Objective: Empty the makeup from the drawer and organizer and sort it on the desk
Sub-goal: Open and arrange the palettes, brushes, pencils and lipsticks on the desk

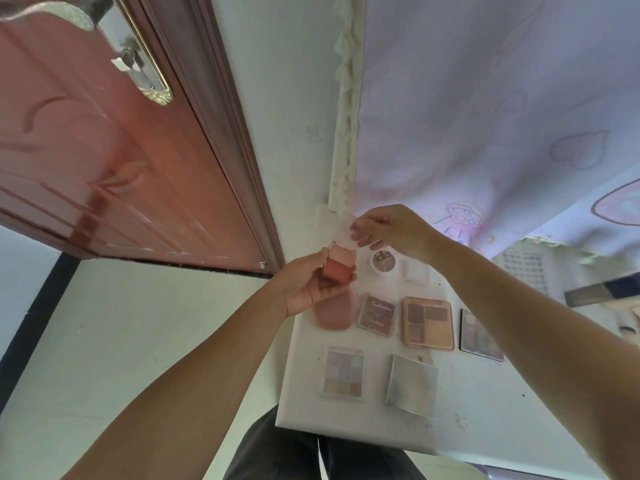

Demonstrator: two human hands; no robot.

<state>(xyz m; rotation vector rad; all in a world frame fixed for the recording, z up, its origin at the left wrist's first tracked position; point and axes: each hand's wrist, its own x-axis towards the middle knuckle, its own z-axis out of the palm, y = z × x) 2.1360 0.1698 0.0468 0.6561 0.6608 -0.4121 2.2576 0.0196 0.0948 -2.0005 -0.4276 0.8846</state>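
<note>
Pink blush (340, 266) gripped in raised left hand (304, 285) | right hand (391, 228) pinches clear lid (343, 235) | palettes (428, 322) on desk (460, 403) below

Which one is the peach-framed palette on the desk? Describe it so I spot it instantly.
Start at the white desk below the hands. In the middle row of palettes, it lies between the small mauve lettered palette and the dark-edged palette. The peach-framed palette is the biggest in that row, showing large brown and tan pans.

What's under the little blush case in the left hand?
A pink sponge lies on the white desk below the blush case; the left hand covers its upper part.
</note>
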